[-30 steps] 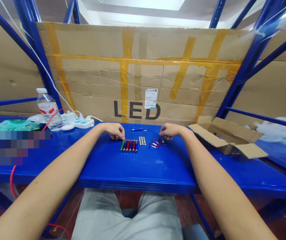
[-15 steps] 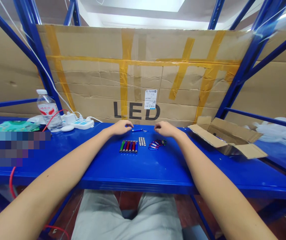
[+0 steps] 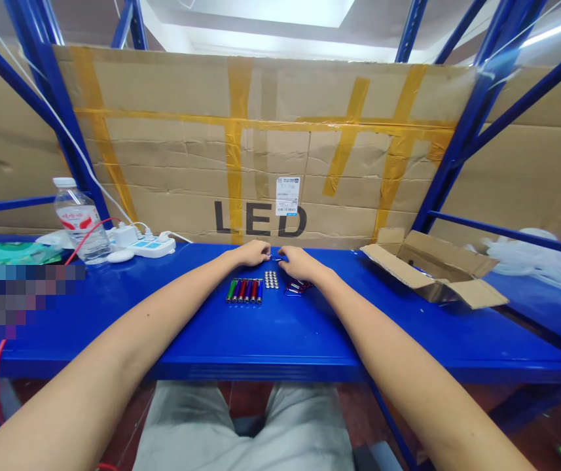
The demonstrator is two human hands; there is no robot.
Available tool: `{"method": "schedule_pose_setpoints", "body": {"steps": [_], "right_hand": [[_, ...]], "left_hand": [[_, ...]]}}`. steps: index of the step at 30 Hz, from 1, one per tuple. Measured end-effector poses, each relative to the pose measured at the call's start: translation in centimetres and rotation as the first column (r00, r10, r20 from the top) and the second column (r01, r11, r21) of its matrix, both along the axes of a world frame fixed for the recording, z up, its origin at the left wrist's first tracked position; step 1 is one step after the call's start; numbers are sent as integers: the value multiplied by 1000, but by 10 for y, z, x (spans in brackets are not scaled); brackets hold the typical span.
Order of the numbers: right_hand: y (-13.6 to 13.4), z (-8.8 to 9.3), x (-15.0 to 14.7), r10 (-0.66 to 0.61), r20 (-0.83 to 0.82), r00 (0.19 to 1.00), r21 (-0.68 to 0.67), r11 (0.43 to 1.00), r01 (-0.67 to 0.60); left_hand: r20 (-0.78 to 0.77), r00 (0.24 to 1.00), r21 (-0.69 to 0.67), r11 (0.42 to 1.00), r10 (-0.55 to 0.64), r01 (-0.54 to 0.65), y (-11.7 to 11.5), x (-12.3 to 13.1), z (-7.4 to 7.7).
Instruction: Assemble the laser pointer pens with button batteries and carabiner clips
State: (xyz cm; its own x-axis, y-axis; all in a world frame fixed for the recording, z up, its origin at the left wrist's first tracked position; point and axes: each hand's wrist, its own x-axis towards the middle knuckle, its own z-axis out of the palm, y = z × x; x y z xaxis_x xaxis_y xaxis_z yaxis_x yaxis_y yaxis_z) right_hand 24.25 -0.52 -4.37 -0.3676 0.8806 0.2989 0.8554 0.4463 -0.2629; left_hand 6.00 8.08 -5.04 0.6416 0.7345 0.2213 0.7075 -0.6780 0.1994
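Hands meet at the far middle of a blue shelf (image 3: 211, 340). Both the left hand (image 3: 255, 252) and right hand (image 3: 298, 263) are curled, fingertips at a tiny blue keychain torch (image 3: 275, 257) lying between them; I cannot tell whether either actually grips it. Just nearer lie a row of coloured torches (image 3: 244, 290), button cells (image 3: 271, 280) and carabiner clips (image 3: 296, 287). So small a piece probably wants a fingertip pinch at each end, kept clear of the cells. Cardboard (image 3: 359, 157) behind reads "LED"; its white label (image 3: 287, 195) is too small to read.

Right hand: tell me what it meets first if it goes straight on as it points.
The right hand would probably meet the small blue piece just ahead of its fingertips, then the left hand; depth is unclear.
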Motion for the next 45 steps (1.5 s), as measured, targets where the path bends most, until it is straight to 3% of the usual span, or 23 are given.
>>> {"method": "schedule_pose_setpoints", "body": {"steps": [4,9,12,15,19,24,29,34,37,39,42,45], "right_hand": [[15,-6,-8,5,-94,996,38,999,-1],[27,-7,-13,62,-439,896,34,998,-53],[25,-6,-7,67,-611,789,-88,985,-151],[19,-2,3,7,-739,674,-245,929,-278],[13,4,10,-75,-806,587,-280,923,-266],[9,4,2,-84,-702,707,-296,937,-183],[3,0,-3,9,-545,839,-98,992,-74],[3,-1,0,64,-451,890,26,998,-58],[4,-2,0,57,-368,928,101,995,-21],[3,-1,-1,44,-310,950,161,987,7],[1,1,-2,34,-255,966,237,971,29],[2,1,-2,14,-219,976,247,968,42]], "left_hand": [[159,982,89,992,-99,86,-11,-12,4],[242,937,219,955,-254,202,-34,-5,17],[216,944,267,945,-251,190,-43,3,20],[142,960,320,929,-241,186,-51,8,21],[37,986,361,922,-163,139,-62,9,23],[-23,999,351,935,-41,47,-71,8,28],[16,1000,298,955,-9,4,-72,7,29],[217,974,111,993,-73,50,-57,9,24],[371,927,-46,997,-47,69,-49,10,22],[444,896,-206,975,22,78,-47,9,23],[498,858,-444,886,123,131,-49,6,24],[510,849,-488,859,139,153,-47,4,22]]}}
